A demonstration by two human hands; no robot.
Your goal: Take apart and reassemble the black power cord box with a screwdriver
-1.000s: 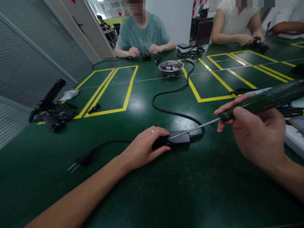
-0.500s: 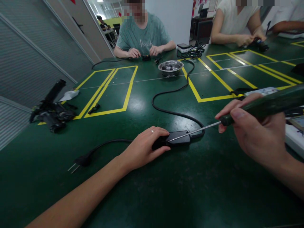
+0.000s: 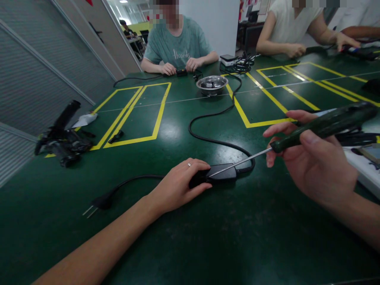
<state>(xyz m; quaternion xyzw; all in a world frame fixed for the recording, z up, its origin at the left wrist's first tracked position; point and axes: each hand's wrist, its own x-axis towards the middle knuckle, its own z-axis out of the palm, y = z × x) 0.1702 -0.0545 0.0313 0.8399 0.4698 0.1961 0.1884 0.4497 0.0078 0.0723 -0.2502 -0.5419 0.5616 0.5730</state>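
My left hand (image 3: 181, 185) rests over the left end of a black power adapter (image 3: 221, 175) lying on the green table (image 3: 190, 237), fingers curled round it and pressing it down. My right hand (image 3: 317, 166) grips the dark green handle of a screwdriver (image 3: 323, 124). Its thin metal shaft slants down to the left and its tip touches the adapter's top near my left fingertips. A black cable (image 3: 213, 128) runs from the adapter's right end toward the far side. Another cable leads left to a two-pin plug (image 3: 101, 202).
A metal bowl (image 3: 212, 84) stands mid-table between yellow tape rectangles (image 3: 162, 113). A heap of black parts (image 3: 63, 140) lies at the left edge, with a small black piece (image 3: 115, 136) nearby. Two people (image 3: 178, 43) sit opposite handling small devices. White and black items (image 3: 363, 158) lie at right.
The screwdriver handle has tilted slightly and my right fingers have shifted along it. The tip stays on the adapter. A person at the far right has stretched out an arm.
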